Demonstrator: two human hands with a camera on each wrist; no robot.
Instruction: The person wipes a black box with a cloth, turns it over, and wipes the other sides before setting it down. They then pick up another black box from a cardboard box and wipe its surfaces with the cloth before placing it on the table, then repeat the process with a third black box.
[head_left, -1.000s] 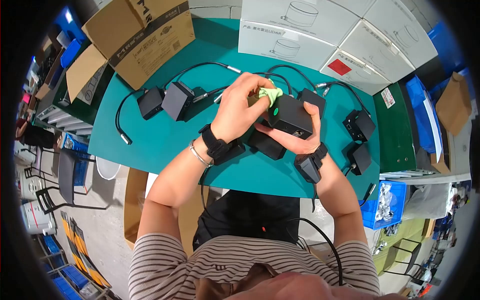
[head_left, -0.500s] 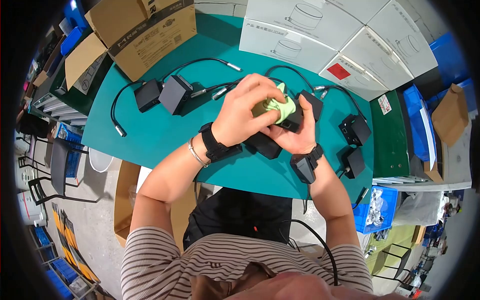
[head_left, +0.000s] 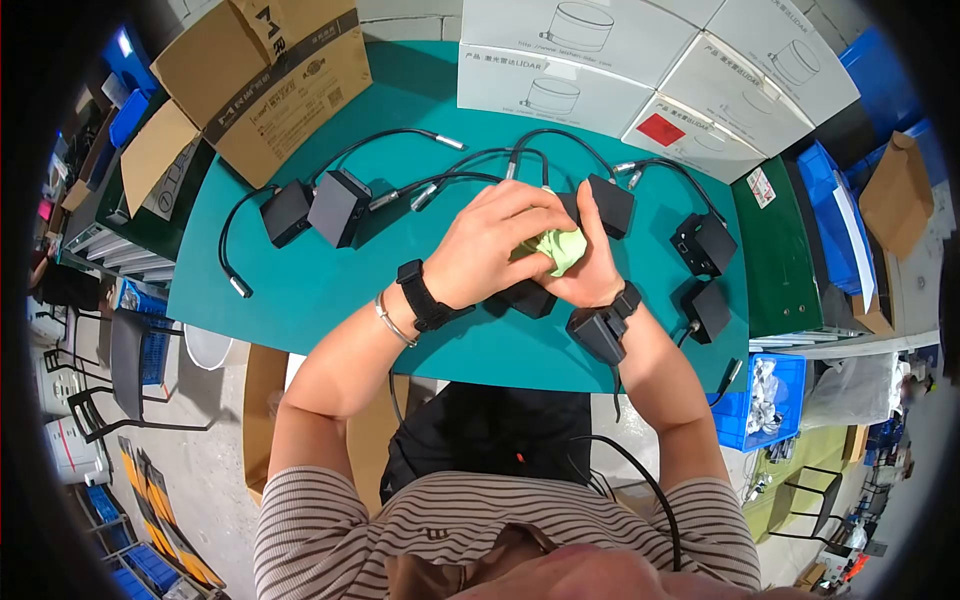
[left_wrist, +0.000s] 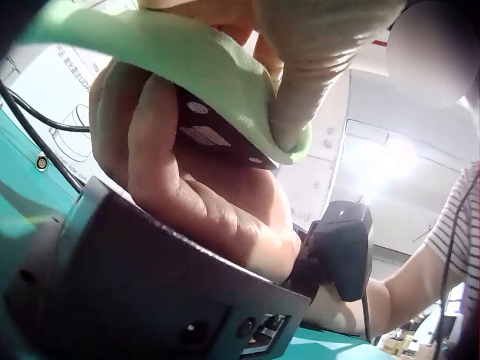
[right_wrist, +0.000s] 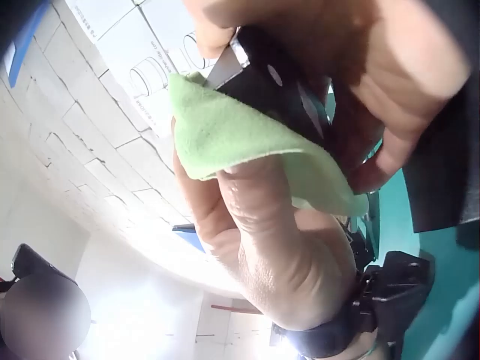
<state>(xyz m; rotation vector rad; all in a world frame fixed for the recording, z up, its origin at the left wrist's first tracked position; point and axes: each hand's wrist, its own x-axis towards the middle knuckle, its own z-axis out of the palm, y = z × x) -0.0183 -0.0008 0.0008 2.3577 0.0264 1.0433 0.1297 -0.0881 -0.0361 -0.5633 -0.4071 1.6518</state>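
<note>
My left hand (head_left: 490, 242) pinches a light green cloth (head_left: 563, 250) and presses it against a black box. The right hand (head_left: 596, 265) grips that black box (left_wrist: 217, 142), its fingers wrapped around the sides. In the head view the hands and cloth mostly hide the box. Seen from the right wrist, the cloth (right_wrist: 232, 131) drapes over the left fingertips along the box face. Below the hands, another black box (head_left: 525, 298) lies on the green table (head_left: 300, 290). A similar box with ports (left_wrist: 180, 277) fills the foreground of the left wrist view.
Several black boxes with cables lie around the hands, such as a pair at left (head_left: 338, 207) and one at right (head_left: 705, 243). White lidar cartons (head_left: 555, 85) are stacked at the back. An opened cardboard box (head_left: 290, 95) stands back left. A blue bin (head_left: 775, 400) sits beside the table.
The black box has been turned and drawn lower between the hands. The left hand has moved with the cloth from the box's side onto another face. The head view has shifted slightly.
</note>
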